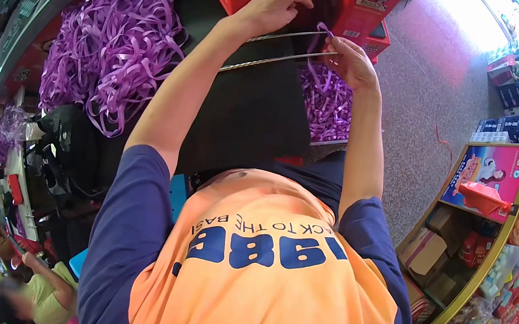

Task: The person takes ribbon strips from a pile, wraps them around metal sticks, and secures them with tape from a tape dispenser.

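The left hand (273, 9) is raised over the black table (247, 109) with its fingers bent; whether it grips anything cannot be told. The right hand (354, 65) pinches its fingertips at the right ends of two thin, twisted, silver-coloured metal rods (275, 61), which run roughly side by side over the table and pass behind the left forearm. A small loop of narrow, flat purple ribbon (324, 28) stands at the upper rod's end, just beside the right fingertips. A large, tangled heap of shiny purple straps (121, 48) lies left of the left forearm, and a mass of crinkled purple strips (328, 108) sits below the right hand. A red plastic tape dispenser (236, 0) rests near the left hand, and a tall red printed cardboard box (368, 10) stands beyond the right.
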